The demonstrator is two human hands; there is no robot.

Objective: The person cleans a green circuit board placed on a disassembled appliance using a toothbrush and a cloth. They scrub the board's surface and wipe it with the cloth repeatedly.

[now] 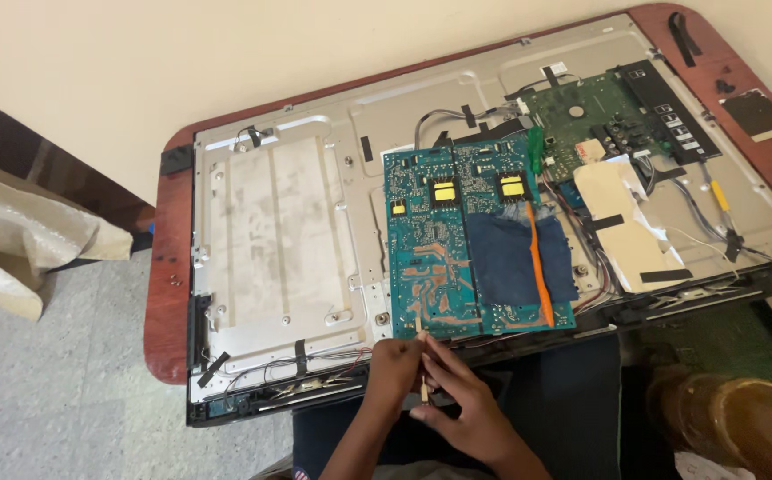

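With the television's back cover already off and its metal chassis lying bare on the counter, both hands meet at lower centre, just below the teal circuit board. The left hand and right hand have their fingers pinched on a small pale connector; boards and wiring remain mounted.

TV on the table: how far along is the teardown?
Done: the back cover is off, so the metal chassis lies bare, and the teal circuit board sits flipped solder side up. In hand: the left hand and right hand hold a small part at its near edge. Left: the green board looks still wired.
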